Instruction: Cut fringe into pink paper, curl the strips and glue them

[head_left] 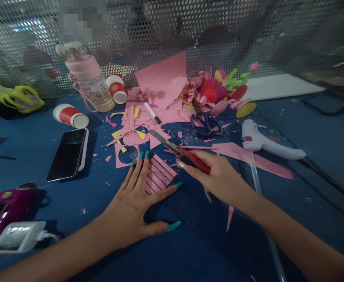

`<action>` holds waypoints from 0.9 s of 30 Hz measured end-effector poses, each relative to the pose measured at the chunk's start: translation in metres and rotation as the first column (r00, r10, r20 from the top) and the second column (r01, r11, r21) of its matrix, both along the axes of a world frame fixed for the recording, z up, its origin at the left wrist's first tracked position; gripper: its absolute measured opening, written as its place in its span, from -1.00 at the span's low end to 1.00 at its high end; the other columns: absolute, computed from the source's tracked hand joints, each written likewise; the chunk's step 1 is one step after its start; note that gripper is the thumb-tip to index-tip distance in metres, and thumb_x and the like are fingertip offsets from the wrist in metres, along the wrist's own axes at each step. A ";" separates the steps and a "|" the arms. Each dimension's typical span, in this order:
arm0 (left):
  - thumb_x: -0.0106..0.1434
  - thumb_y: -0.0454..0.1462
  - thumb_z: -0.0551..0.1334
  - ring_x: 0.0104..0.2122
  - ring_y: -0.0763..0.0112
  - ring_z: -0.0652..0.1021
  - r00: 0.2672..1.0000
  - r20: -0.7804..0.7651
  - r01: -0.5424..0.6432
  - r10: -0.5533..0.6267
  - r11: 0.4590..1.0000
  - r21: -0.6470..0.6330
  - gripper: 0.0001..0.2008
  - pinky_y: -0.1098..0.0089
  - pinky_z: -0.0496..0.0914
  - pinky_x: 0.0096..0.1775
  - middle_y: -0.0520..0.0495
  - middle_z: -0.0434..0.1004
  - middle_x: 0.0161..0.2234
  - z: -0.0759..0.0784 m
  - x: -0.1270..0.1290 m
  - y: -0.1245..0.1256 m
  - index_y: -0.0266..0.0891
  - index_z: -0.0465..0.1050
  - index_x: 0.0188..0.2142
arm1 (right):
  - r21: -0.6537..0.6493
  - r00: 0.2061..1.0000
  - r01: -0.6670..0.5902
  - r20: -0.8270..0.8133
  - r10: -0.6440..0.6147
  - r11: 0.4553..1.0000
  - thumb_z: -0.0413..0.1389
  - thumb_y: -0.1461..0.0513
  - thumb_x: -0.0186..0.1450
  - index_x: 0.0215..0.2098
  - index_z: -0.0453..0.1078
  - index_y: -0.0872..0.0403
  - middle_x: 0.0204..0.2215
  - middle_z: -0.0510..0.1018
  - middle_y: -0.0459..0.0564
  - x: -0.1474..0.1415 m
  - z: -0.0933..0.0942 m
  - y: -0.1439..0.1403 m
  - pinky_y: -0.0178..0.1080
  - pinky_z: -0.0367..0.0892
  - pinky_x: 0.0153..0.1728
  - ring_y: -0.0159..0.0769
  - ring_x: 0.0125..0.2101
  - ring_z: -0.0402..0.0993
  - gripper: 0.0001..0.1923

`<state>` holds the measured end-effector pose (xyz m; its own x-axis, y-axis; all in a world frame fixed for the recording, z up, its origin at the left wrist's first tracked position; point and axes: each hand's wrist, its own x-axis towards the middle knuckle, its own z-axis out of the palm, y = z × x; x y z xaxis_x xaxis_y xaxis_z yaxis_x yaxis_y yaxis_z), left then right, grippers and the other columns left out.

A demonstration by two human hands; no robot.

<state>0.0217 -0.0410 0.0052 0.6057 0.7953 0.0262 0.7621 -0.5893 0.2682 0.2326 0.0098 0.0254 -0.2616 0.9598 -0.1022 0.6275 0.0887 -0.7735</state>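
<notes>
My left hand lies flat on the blue table, fingers spread, pressing down a small pink paper piece marked with dark lines. My right hand grips a red utility knife. Its extended blade points up and left, over the paper scraps just beyond the pink piece. Both hands sit close together at the table's middle.
Pink and yellow paper scraps, a marker, scissors and paper flowers lie behind. A glue gun is right; a phone, red cups, a bottle are left. A mesh wall closes the back.
</notes>
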 end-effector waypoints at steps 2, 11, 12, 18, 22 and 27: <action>0.07 0.11 0.07 0.18 -0.17 -0.16 1.000 0.000 0.002 -0.002 1.000 -0.001 -0.38 -0.16 -0.06 0.06 0.12 -0.68 0.23 0.000 0.000 0.000 0.18 0.02 0.13 | 0.008 1.000 0.001 0.001 -0.001 1.000 0.01 0.12 0.21 -0.08 0.34 0.08 -0.51 0.53 -0.06 0.000 0.000 0.000 -0.41 0.16 -0.74 -0.48 -0.74 0.31 -0.65; 0.07 0.11 0.07 0.18 -0.18 -0.15 1.000 0.002 -0.006 0.006 1.000 -0.001 -0.39 -0.15 -0.05 0.07 0.14 -0.69 0.22 0.000 0.001 0.000 0.19 0.04 0.12 | 0.008 1.000 -0.004 0.015 0.004 1.000 0.00 0.12 0.22 -0.10 0.34 0.09 -0.48 0.53 -0.07 0.001 0.000 0.000 -0.40 0.20 -0.71 -0.48 -0.73 0.31 -0.67; 0.07 0.11 0.06 0.18 -0.18 -0.15 1.000 0.001 -0.010 0.010 1.000 -0.005 -0.39 -0.14 -0.05 0.07 0.14 -0.70 0.22 0.001 0.001 0.000 0.18 0.04 0.12 | 0.009 1.000 -0.005 0.016 0.005 1.000 0.00 0.12 0.22 -0.11 0.34 0.08 -0.48 0.53 -0.07 0.000 0.000 -0.001 -0.40 0.20 -0.70 -0.48 -0.73 0.31 -0.67; 0.06 0.11 0.07 0.18 -0.19 -0.20 1.000 0.006 0.003 -0.003 1.000 -0.009 -0.39 -0.15 -0.07 0.07 0.15 -0.70 0.22 0.001 0.001 0.000 0.18 0.04 0.12 | 0.080 0.998 0.055 -0.041 -0.052 0.995 -0.01 0.11 0.22 0.00 0.26 0.01 -0.43 0.53 -0.08 -0.002 -0.001 -0.007 -0.38 0.24 -0.68 -0.47 -0.71 0.34 -0.62; 0.05 0.12 0.08 0.18 -0.18 -0.22 1.000 0.022 0.007 -0.007 1.000 -0.007 -0.37 -0.14 -0.07 0.07 0.17 -0.69 0.23 0.001 0.000 0.001 0.20 0.01 0.13 | 0.044 0.994 0.090 -0.069 -0.087 0.995 -0.03 0.14 0.24 0.15 0.06 -0.07 -0.53 0.50 -0.14 -0.001 0.009 -0.013 -0.40 0.20 -0.75 -0.49 -0.79 0.26 -0.49; 0.04 0.11 0.11 0.18 -0.16 -0.22 1.000 0.028 0.005 -0.005 1.000 -0.001 -0.36 -0.12 -0.09 0.09 0.16 -0.61 0.24 0.001 0.000 0.000 0.19 0.02 0.12 | -0.068 0.999 0.037 0.037 -0.035 0.997 -0.02 0.17 0.23 0.13 0.15 -0.04 -0.66 0.45 -0.15 0.007 0.026 -0.015 -0.42 0.17 -0.77 -0.49 -0.80 0.25 -0.52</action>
